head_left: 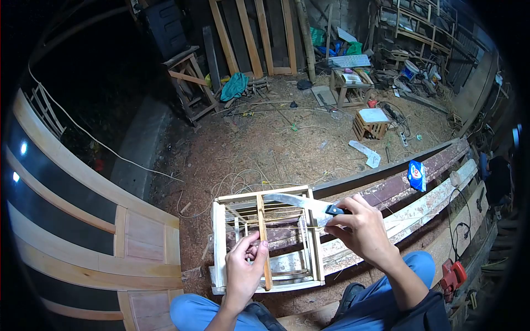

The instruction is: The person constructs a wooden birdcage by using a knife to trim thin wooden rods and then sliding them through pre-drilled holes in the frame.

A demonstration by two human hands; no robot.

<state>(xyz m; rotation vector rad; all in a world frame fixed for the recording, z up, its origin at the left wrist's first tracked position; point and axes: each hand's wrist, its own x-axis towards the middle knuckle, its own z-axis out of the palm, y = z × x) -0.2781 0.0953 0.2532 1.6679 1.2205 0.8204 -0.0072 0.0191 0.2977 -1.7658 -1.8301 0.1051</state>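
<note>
A small frame of pale wooden strips (219,248) stands on the planks in front of my knees, with thin rods running across it. My left hand (245,265) has its fingers closed around the lower part of an upright wooden strip (261,220) on the frame. In my right hand (361,229) is a knife (301,203) with a black handle. Its blade points left over the top of the frame, and the tip is by the upper end of the strip. Whether the blade touches the wood I cannot tell.
Long weathered planks (408,212) run to the upper right, with a blue packet (417,176) on them. A red power tool (453,276) lies at the right. Wooden door panels (146,231) stand at the left. A small crate (371,122) sits on the littered ground.
</note>
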